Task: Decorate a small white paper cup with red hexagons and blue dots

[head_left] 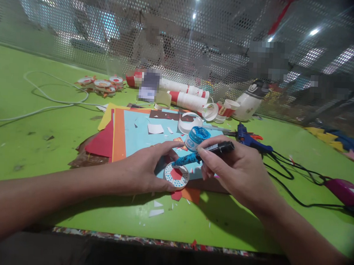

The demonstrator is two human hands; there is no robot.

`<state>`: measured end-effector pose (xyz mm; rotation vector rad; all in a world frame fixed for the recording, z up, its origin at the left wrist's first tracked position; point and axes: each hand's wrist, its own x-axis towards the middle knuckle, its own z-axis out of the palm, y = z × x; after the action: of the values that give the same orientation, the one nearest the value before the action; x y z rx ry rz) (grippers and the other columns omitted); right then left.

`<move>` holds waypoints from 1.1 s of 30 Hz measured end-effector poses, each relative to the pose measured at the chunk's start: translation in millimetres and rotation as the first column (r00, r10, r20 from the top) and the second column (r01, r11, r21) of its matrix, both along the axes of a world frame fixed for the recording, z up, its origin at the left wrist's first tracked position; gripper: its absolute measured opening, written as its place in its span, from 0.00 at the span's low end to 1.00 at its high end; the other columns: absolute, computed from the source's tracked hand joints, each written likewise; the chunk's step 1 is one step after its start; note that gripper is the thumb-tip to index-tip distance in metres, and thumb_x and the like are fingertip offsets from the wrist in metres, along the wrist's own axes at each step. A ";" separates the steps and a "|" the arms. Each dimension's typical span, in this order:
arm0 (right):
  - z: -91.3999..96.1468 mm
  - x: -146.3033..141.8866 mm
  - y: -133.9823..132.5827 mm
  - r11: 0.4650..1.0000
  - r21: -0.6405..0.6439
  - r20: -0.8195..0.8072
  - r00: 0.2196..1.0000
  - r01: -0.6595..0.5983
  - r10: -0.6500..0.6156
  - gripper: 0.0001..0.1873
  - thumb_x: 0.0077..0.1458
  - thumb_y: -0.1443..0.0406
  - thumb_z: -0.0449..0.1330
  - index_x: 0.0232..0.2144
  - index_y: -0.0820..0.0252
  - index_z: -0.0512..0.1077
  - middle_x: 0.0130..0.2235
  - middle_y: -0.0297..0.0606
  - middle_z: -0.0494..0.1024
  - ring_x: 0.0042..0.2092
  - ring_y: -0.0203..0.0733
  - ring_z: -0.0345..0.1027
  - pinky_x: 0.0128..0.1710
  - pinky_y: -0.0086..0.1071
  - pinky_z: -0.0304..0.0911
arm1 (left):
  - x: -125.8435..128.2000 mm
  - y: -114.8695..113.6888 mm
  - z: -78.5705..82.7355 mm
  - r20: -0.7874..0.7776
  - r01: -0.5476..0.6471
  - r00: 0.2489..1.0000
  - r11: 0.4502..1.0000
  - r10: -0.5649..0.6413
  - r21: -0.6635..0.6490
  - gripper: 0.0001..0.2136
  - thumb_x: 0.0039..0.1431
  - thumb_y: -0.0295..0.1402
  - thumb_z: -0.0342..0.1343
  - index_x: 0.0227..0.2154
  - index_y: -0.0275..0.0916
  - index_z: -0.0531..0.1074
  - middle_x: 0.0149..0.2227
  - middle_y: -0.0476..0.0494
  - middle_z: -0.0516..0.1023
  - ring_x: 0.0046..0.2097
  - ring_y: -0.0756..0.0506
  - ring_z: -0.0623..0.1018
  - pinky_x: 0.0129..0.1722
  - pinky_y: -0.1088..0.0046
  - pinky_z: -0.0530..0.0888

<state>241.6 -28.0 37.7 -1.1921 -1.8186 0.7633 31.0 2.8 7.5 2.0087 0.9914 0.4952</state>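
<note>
My left hand [147, 166] curls around a small round white paper disc [176, 176] with a red centre and a ring of blue dots, steadying it on the coloured paper. My right hand [237, 169] pinches a paint-smeared blue pen with a black cap [204, 153], its tip resting at the disc's upper edge. A small open jar of blue paint [196, 136] stands just behind the disc.
Sheets of light blue, orange, red and yellow paper [126, 137] lie on the green table [46, 141]. A blue glue gun [248, 139] with black cord lies right. Stacked red-and-white paper cups [185, 95], a white bottle [251, 102], finished discs [100, 84] and a white cable sit behind.
</note>
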 end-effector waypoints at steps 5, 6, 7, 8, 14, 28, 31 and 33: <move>-0.5 0.4 0.1 1.000 -0.001 0.005 1.000 0.000 0.000 0.08 0.60 0.60 0.61 0.35 0.60 0.72 0.20 0.28 0.72 0.22 0.31 0.64 0.22 0.26 0.62 | 1.0 0.1 0.7 0.003 -0.013 1.000 1.000 0.013 -0.025 0.42 0.48 0.37 0.67 0.65 0.42 0.55 0.52 0.38 0.74 0.45 0.39 0.75 0.46 0.61 0.71; -0.6 0.4 0.1 1.000 -0.003 0.005 1.000 0.000 0.000 0.09 0.60 0.60 0.61 0.35 0.60 0.72 0.20 0.28 0.72 0.22 0.31 0.65 0.22 0.26 0.62 | 1.1 -0.1 1.2 0.000 -0.011 1.000 1.000 0.011 -0.023 0.42 0.48 0.37 0.67 0.65 0.42 0.55 0.51 0.38 0.75 0.45 0.39 0.75 0.46 0.61 0.71; -0.8 0.4 0.0 1.000 -0.002 0.007 1.000 0.000 0.000 0.09 0.60 0.60 0.61 0.35 0.60 0.72 0.20 0.28 0.72 0.22 0.31 0.65 0.22 0.25 0.62 | 1.1 -0.2 1.5 0.000 -0.009 1.000 1.000 0.009 -0.023 0.42 0.48 0.38 0.67 0.65 0.42 0.55 0.51 0.38 0.75 0.45 0.39 0.75 0.46 0.61 0.71; -0.9 0.4 -0.1 1.000 0.001 0.011 1.000 0.000 0.000 0.09 0.60 0.60 0.61 0.35 0.60 0.72 0.20 0.28 0.72 0.22 0.31 0.65 0.22 0.25 0.62 | 1.0 -0.3 1.8 0.004 -0.007 1.000 1.000 0.007 -0.023 0.42 0.48 0.38 0.67 0.65 0.43 0.55 0.51 0.38 0.75 0.46 0.39 0.75 0.47 0.61 0.71; -0.9 0.4 -0.6 0.999 0.031 0.044 0.999 0.021 -0.022 0.08 0.59 0.60 0.61 0.35 0.60 0.71 0.20 0.28 0.73 0.21 0.32 0.65 0.22 0.26 0.63 | 0.6 -0.6 0.4 0.018 -0.003 1.000 1.000 0.004 -0.014 0.41 0.48 0.38 0.67 0.65 0.42 0.56 0.54 0.37 0.74 0.48 0.37 0.75 0.48 0.60 0.71; 3.5 0.7 -1.2 0.996 0.062 0.048 0.997 0.064 -0.067 0.08 0.60 0.61 0.61 0.31 0.60 0.72 0.19 0.28 0.72 0.20 0.31 0.63 0.20 0.25 0.60 | 0.9 -0.3 -0.1 0.028 0.002 1.000 1.000 -0.002 -0.017 0.41 0.48 0.36 0.67 0.65 0.42 0.55 0.54 0.37 0.74 0.52 0.37 0.74 0.52 0.59 0.70; 2.1 -0.2 -2.5 0.995 0.080 0.069 0.995 0.063 -0.069 0.08 0.60 0.61 0.60 0.32 0.60 0.72 0.19 0.28 0.71 0.20 0.31 0.62 0.21 0.26 0.60 | 0.3 0.2 -0.9 0.021 -0.004 1.000 1.000 0.005 -0.022 0.41 0.48 0.38 0.67 0.65 0.43 0.55 0.55 0.37 0.73 0.53 0.36 0.74 0.53 0.58 0.69; 1.2 -0.5 -3.1 0.993 0.107 0.076 0.995 0.057 -0.065 0.07 0.60 0.61 0.60 0.32 0.60 0.72 0.20 0.27 0.71 0.21 0.31 0.62 0.22 0.26 0.61 | 0.1 0.0 -0.7 0.013 -0.005 1.000 1.000 0.005 -0.027 0.42 0.48 0.38 0.67 0.65 0.43 0.55 0.55 0.37 0.73 0.53 0.36 0.74 0.53 0.58 0.69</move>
<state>241.2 -31.1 38.9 -1.2187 -1.8545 0.5867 31.1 2.8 6.8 1.9774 0.9905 0.4951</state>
